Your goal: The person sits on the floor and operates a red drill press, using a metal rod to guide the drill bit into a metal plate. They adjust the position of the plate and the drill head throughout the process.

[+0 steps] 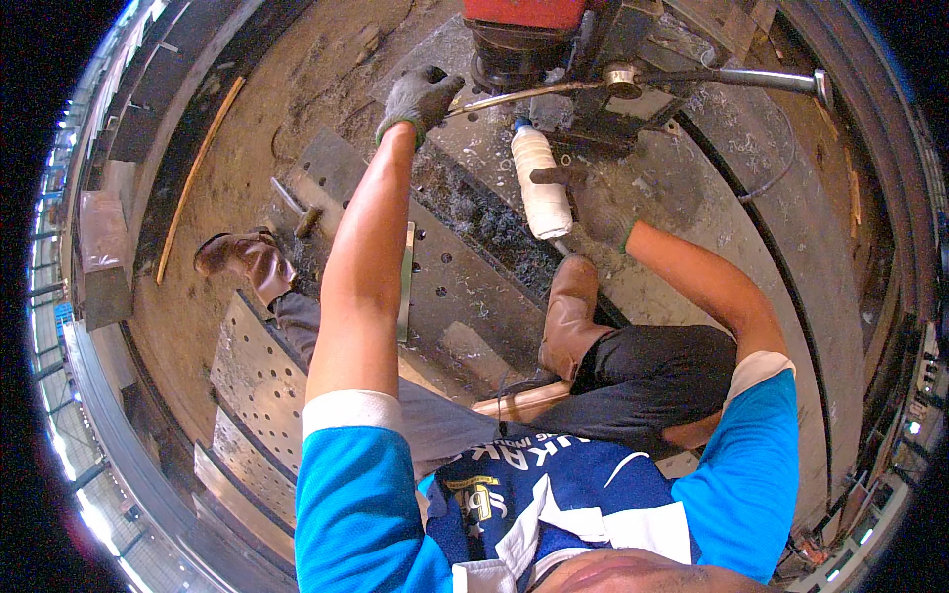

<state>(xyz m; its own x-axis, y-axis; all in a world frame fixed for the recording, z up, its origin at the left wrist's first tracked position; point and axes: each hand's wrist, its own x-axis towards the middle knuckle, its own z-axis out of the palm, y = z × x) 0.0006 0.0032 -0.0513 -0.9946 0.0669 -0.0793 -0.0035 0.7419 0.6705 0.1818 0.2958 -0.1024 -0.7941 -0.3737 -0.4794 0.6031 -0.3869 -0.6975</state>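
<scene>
My left hand (419,102), in a dark grey glove, is closed at the near end of a metal lever (534,93), whose tip disappears against the palm. The lever runs from a round hub (622,79) on a red and black machine (524,30), which looks like a drill. My right hand (591,203), also gloved, grips a bottle (539,178) wrapped in whitish material. Its blue cap points away from me, toward the machine. Below the bottle lies a perforated steel plate (465,287), with a heap of dark metal shavings (484,217) along its edge.
A hammer (299,210) lies on the left of the plate. Several drilled plates (252,366) are at the lower left. A black cable (761,222) curves down the right side. My brown boots (573,306) rest by the plates. A long wooden strip (198,183) lies far left.
</scene>
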